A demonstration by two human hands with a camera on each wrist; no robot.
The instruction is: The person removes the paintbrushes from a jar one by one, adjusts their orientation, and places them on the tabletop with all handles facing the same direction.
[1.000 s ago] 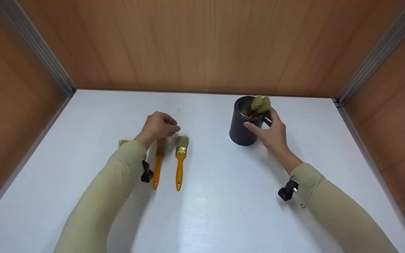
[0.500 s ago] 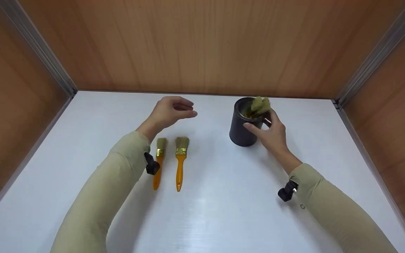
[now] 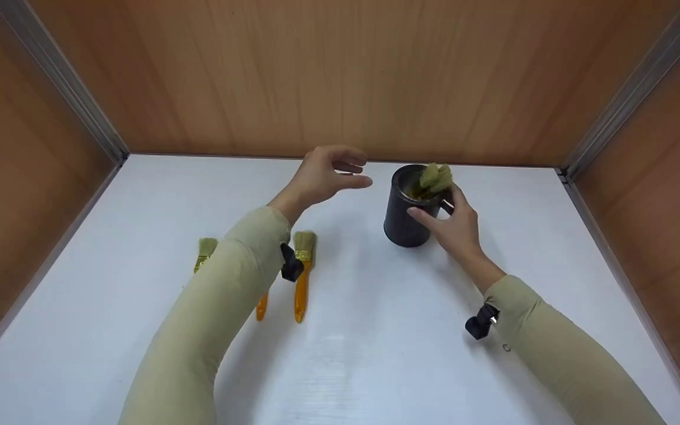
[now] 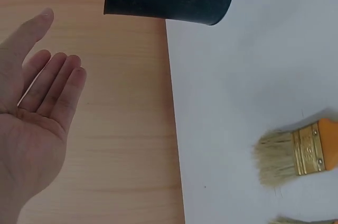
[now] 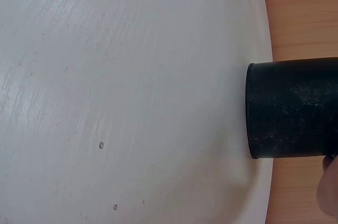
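— Left hand (image 3: 329,171): hovering in the air, fingers loosely spread, palm bare in the wrist view, holding nothing. Hanging just left of the black can (image 3: 406,206), near its rim, not touching.

— And the right hand (image 3: 457,227)?

— Gripping the can from the right side, index finger and thumb curling round the wall, pressing against it. Can standing upright on the white table (image 3: 375,330), toward the back wall.

— Anything inside?

— Brush bristles (image 3: 437,176) poking up out of the can mouth, leaning toward the right hand. Handles hidden inside; impossible to count them.

— Lying on the table?

— An orange-handled brush (image 3: 300,277) lying flat, long axis running front to back, bristles pointing away toward the wall. A second brush (image 3: 261,307) mostly hidden under the left sleeve, only the handle tip showing. A third brush (image 3: 205,251) peeking out further left.

— Nearer hand for those?

— Judging from positions, the left: all three lying below and behind the left forearm, well apart from the right hand, with the can sitting to their right.
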